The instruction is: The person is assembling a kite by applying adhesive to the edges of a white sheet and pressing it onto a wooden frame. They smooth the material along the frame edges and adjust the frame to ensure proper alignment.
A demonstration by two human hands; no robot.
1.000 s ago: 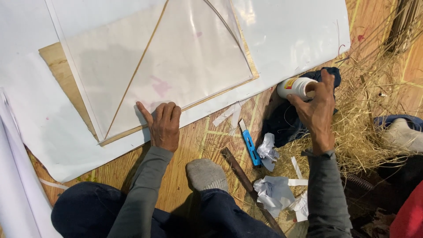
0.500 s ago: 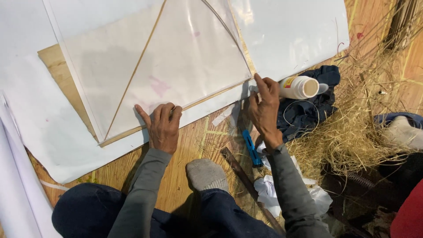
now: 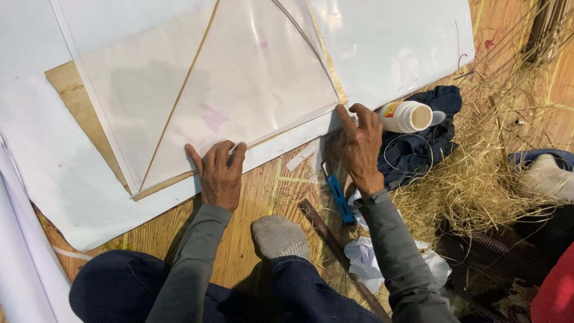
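Count from my seat: two hands, my left hand [image 3: 220,177] and right hand [image 3: 360,145]. One kite [image 3: 239,84]. One white glue bottle [image 3: 405,116]. One blue cutter [image 3: 339,199]. One dark cloth [image 3: 427,146]. Two crumpled white paper wads [image 3: 366,258]. One grey sock [image 3: 278,236].

We see a pale, translucent paper kite [image 3: 239,90] lying flat on white sheets on the wooden floor, a thin stick running diagonally across it, a curved one near its right edge, its lower border folded.
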